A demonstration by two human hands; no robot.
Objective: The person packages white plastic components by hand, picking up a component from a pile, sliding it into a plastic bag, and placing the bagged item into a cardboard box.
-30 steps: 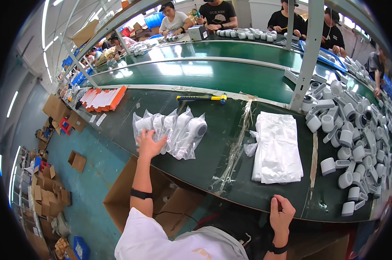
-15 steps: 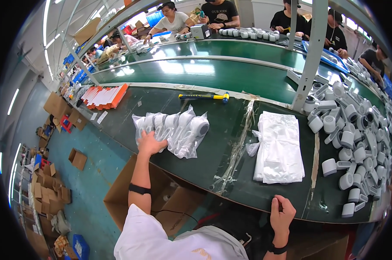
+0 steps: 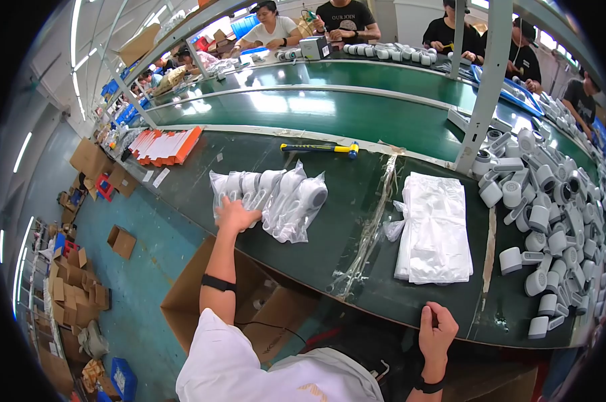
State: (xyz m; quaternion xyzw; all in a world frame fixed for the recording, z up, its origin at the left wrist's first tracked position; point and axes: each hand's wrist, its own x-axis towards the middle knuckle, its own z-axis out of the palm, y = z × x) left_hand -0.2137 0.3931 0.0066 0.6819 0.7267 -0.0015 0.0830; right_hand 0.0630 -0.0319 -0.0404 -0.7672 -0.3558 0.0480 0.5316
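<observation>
A row of white devices with round heads and handles (image 3: 286,197), wrapped in clear plastic bags, lies on the dark green table. My left hand (image 3: 235,216) rests with spread fingers against the near left end of that row, touching the plastic without gripping it. At the table's front edge, my right hand (image 3: 439,329) is loosely curled, thumb near the forefinger, and nothing shows in it. A stack of white translucent plastic bags (image 3: 435,231) lies flat just beyond this hand. A yellow and black hammer (image 3: 320,148) lies behind the bagged devices.
Loose white-grey devices (image 3: 551,228) are heaped at the right. Orange and white flat boxes (image 3: 166,145) sit at the far left. A metal post (image 3: 484,94) rises behind the table, before a green conveyor (image 3: 303,110). An open carton (image 3: 249,301) stands below the front edge. Co-workers sit opposite.
The whole view has shifted slightly. My left hand stays on the bagged row with its fingers a little further over the plastic. The right hand has not visibly moved.
</observation>
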